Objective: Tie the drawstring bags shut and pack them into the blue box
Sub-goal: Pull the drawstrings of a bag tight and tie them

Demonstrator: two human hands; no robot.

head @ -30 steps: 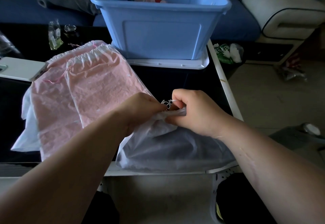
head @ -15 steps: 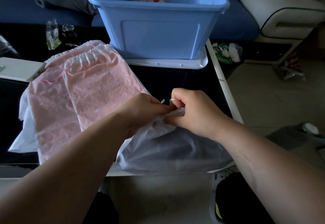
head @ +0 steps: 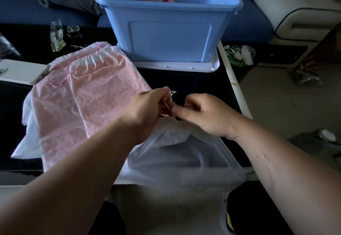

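A filled translucent white drawstring bag [head: 182,161] lies at the near edge of the black table [head: 184,80], its gathered neck pointing away from me. My left hand [head: 147,109] and my right hand [head: 206,116] meet at that neck, each pinching the thin white drawstring [head: 170,94]. To the left lie pink drawstring bags [head: 88,102], flat and overlapping, mouths toward the far side. The blue box [head: 169,32] stands at the back of the table on its white lid [head: 177,66], with colourful things inside.
A white flat device [head: 20,70] lies at the left edge. Small clear packets [head: 57,37] sit at the back left. Right of the table are a bin with crumpled rubbish [head: 238,54], bare floor and a white seat [head: 302,13]. A blue sofa runs behind.
Both hands have drawn slightly apart at the bag's neck, and the white cord now shows as a loop between them. The bags and box have not moved.
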